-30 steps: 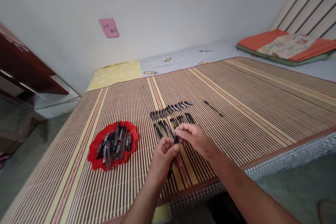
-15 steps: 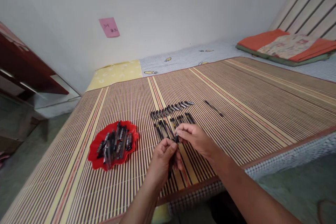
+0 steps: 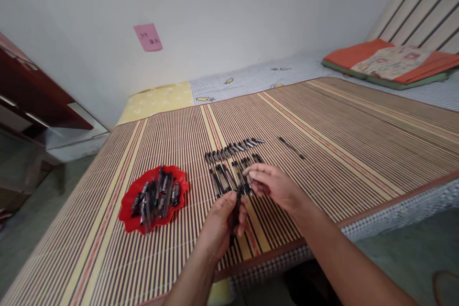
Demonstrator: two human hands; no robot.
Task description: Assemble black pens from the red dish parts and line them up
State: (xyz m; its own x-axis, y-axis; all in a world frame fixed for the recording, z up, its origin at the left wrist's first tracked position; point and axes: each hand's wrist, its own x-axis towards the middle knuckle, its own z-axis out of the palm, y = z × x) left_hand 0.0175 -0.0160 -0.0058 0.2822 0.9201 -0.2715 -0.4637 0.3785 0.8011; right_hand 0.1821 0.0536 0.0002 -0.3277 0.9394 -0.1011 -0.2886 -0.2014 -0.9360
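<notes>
My left hand (image 3: 219, 222) is closed round a black pen barrel (image 3: 237, 204), which stands nearly upright over the striped bamboo mat (image 3: 340, 143). My right hand (image 3: 274, 185) hovers just to its right, fingers curled together, with its fingertips over a row of black pen barrels (image 3: 226, 177) lying on the mat. What those fingers pinch is hidden. Behind that row lies a second row of short dark pen pieces (image 3: 232, 147). A red scalloped plate (image 3: 126, 214) to the left holds several black pen parts (image 3: 156, 196).
A single thin dark rod (image 3: 291, 147) lies on the mat right of the rows. A folded orange and patterned cushion (image 3: 390, 62) sits at the back right. A pink note (image 3: 148, 37) sticks on the wall. Dark wooden furniture (image 3: 28, 91) stands at left. The mat's near edge (image 3: 272, 253) runs under my forearms.
My right hand has come away from the left hand's pen and moved slightly up and right over the row of barrels. The left hand has tipped its pen more upright.
</notes>
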